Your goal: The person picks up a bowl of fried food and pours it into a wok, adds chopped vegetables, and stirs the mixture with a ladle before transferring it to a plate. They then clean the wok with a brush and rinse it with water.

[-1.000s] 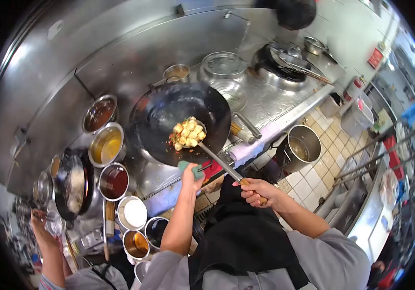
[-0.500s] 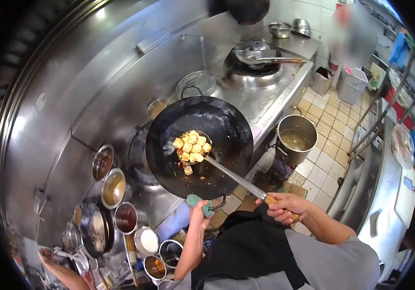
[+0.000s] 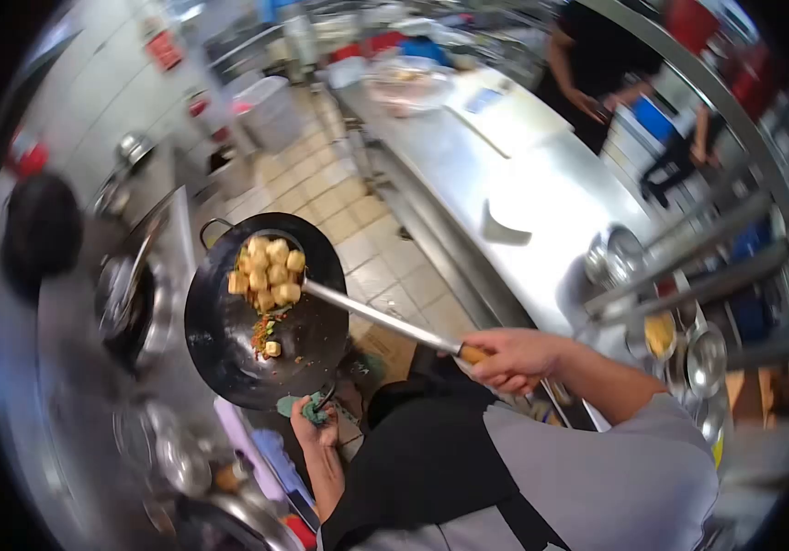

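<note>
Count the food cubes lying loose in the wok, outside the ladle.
1: a cube in the wok, between the ladle and left hand, beside red and green bits. Others may be hidden under the ladle.

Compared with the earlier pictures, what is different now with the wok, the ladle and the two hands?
The wok has left the stove and moved to the person's right, over the floor, with the ladle moving along. One pale cube now lies apart from the heap. Nothing was newly gripped or released: the left hand keeps the wok's handle with a green cloth, the right hand the ladle.
</note>
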`<state>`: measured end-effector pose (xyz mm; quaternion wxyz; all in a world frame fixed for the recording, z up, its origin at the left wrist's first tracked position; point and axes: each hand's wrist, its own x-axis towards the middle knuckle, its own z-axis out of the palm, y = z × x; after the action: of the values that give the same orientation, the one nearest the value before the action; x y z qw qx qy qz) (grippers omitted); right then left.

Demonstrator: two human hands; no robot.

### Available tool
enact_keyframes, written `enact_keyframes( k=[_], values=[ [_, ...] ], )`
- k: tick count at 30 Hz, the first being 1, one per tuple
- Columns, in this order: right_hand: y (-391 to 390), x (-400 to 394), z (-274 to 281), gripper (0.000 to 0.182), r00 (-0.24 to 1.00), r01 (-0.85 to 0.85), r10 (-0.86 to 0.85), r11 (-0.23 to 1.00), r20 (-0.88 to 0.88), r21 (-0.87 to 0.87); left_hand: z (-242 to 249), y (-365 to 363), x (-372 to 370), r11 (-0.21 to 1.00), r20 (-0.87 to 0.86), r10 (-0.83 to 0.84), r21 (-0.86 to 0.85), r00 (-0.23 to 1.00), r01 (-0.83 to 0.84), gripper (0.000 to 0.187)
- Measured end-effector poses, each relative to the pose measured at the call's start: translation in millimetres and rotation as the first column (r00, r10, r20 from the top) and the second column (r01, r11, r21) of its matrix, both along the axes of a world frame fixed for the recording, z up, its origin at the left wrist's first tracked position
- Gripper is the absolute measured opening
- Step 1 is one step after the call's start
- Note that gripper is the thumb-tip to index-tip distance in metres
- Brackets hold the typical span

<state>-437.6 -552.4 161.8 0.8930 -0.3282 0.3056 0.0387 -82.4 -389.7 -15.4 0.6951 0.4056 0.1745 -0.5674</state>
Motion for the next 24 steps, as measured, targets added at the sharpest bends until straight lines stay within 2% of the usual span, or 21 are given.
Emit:
enact_keyframes(
  k=[3, 6, 8, 9, 11, 12, 13, 15, 17, 19, 22, 24],
  values=[
    [20, -37, 25, 0.042, 0.974, 0.225, -0.226, 0.974, -0.027, -0.014, -5, -30, 10, 0.985, -0.024, -0.161, 0.059, 0.987, 0.162, 0.010],
    [39, -58, 35, 0.042, 0.824, 0.560, -0.565, 0.823, -0.036, -0.093, -7, -68, 10, 0.943, -0.072, -0.322, 0.065, 0.944, 0.326, 0.011],
    [54, -63, 23, 0.042, 0.727, 0.667, -0.686, 0.714, -0.022, -0.215, -20, -86, 13, 0.894, -0.101, -0.438, 0.056, 0.893, 0.444, 0.014],
    [59, -58, 14, 0.042, 0.708, 0.685, -0.705, 0.698, -0.036, -0.208, -23, -93, 21, 0.881, -0.112, -0.460, 0.067, 0.881, 0.469, 0.014],
    [69, -47, -4, 0.043, 0.514, 0.775, -0.849, 0.521, -0.122, -0.358, -24, -106, 31, 0.836, -0.177, -0.528, 0.061, 0.830, 0.545, 0.014],
    [72, -40, -13, 0.040, 0.453, 0.806, -0.884, 0.463, -0.118, -0.369, -25, -114, 35, 0.830, -0.187, -0.539, 0.052, 0.821, 0.556, 0.014],
    [70, -33, -24, 0.040, 0.447, 0.804, -0.886, 0.457, -0.120, -0.381, -25, -121, 40, 0.804, -0.151, -0.575, 0.077, 0.804, 0.590, 0.015],
    [72, -18, -48, 0.037, 0.291, 0.810, -0.939, 0.345, -0.185, -0.475, -25, -129, 54, 0.742, -0.077, -0.650, 0.149, 0.756, 0.654, 0.016],
    [67, -8, -67, 0.034, 0.270, 0.795, -0.941, 0.336, -0.202, -0.504, -35, -137, 71, 0.706, -0.090, -0.689, 0.144, 0.719, 0.694, 0.017],
    [62, 1, -89, 0.030, 0.224, 0.696, -0.943, 0.331, -0.246, -0.637, -36, -142, 83, 0.671, -0.092, -0.724, 0.134, 0.684, 0.729, 0.017],
    [56, 12, -101, 0.028, 0.144, 0.677, -0.960, 0.274, -0.242, -0.683, -22, -148, 89, 0.621, -0.052, -0.766, 0.196, 0.640, 0.759, 0.018],
    [54, 14, -103, 0.030, 0.101, 0.685, -0.968, 0.235, -0.229, -0.690, -17, -149, 90, 0.641, 0.031, -0.751, 0.276, 0.660, 0.716, 0.018]
  ],
)
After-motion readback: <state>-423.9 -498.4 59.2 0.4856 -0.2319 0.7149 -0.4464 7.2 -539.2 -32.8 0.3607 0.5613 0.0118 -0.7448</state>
